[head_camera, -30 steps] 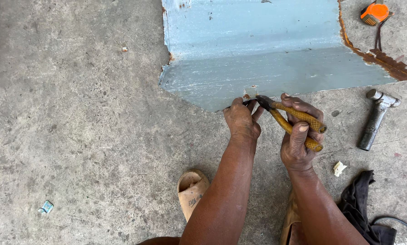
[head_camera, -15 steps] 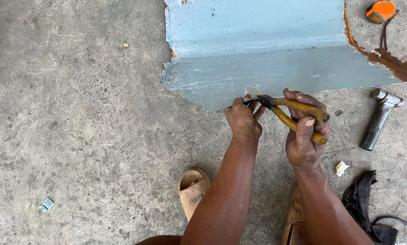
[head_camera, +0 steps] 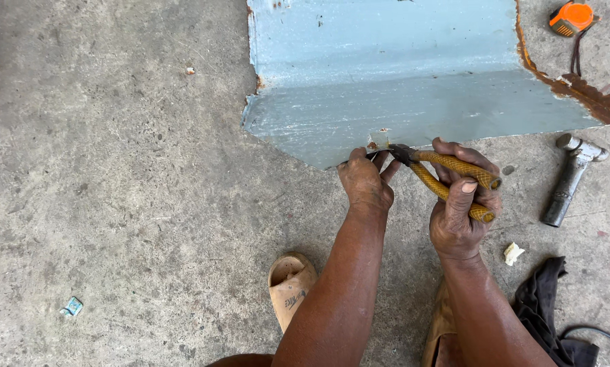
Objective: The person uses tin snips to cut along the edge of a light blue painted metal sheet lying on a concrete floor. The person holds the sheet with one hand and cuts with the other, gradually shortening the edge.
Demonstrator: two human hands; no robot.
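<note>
Rough grey concrete floor carries a pale blue bent metal sheet (head_camera: 400, 88). At its near edge, the left hand (head_camera: 365, 183) pinches the sheet's rim, fingers closed, while the right hand (head_camera: 462, 207) squeezes yellow-handled pliers (head_camera: 447, 178) biting that edge. Right of the sheet lies a steel hammer (head_camera: 571, 178).

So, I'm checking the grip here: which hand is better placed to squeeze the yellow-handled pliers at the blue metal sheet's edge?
Right. The right hand already wraps both handles of the yellow-handled pliers; the left hand only pinches at the lower edge of the bent blue metal sheet beside the pliers' nose.
</note>
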